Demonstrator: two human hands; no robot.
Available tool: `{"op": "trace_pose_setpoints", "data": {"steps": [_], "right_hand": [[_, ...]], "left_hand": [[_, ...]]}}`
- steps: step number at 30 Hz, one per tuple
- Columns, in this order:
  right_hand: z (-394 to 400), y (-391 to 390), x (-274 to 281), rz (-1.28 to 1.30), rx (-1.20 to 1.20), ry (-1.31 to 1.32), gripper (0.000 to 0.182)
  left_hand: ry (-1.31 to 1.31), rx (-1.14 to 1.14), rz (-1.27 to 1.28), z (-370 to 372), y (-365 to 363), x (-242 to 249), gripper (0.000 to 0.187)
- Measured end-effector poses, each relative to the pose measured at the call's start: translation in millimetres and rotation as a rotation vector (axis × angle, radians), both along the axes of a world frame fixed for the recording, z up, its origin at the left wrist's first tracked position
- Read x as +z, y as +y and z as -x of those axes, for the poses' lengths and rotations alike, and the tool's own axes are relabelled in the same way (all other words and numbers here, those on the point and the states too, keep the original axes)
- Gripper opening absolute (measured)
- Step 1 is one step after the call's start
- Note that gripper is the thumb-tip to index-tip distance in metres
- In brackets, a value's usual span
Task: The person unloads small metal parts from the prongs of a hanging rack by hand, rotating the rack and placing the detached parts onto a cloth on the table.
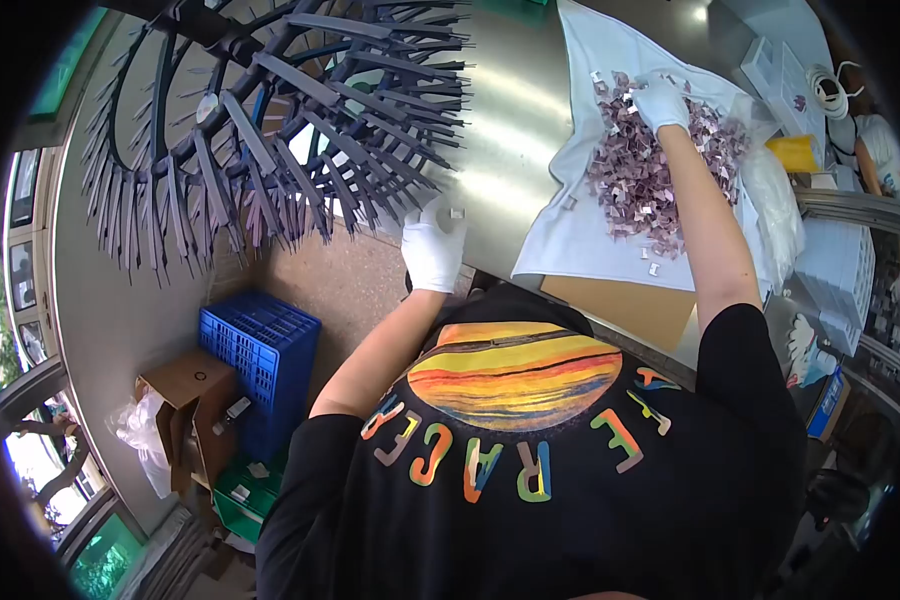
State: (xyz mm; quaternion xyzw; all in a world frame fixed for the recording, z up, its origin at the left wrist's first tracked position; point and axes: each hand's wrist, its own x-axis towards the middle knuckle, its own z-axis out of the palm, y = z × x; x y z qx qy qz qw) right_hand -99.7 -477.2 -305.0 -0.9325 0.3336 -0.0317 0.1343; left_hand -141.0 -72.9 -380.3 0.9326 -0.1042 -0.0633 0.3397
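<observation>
My left hand (433, 247), in a white glove, is beside the lower right edge of a dark rack (260, 130) with many spiky prongs. Its fingers are curled, and a small pale piece (457, 213) shows at the fingertips. My right hand (660, 103), gloved in white too, reaches into a pile of small purplish pieces (635, 175) heaped on a white cloth (560, 235). The fingertips of that hand point down at the pile, and whatever they pinch is too small to name.
The cloth lies on a metal table (510, 120). A blue crate (260, 350) and a cardboard box (185, 400) stand lower left. White trays (835, 270), a yellow object (792, 153) and a clear plastic bag (773, 215) are on the right. Another person's arm (867, 165) shows far right.
</observation>
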Motion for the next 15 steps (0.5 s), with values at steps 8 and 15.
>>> {"op": "trace_pose_setpoints", "data": {"steps": [8,15], "right_hand": [[66.5,174.2,-7.1,-0.475,0.356,-0.011,0.04],[84.9,196.4,-27.0,-0.856,0.413,-0.053,0.043]], "left_hand": [[0.002,-0.279,0.002,-26.8,-22.1,-37.6,0.028],[1.131,-0.125,0.948,-14.2,-45.0,17.2,0.049]]}}
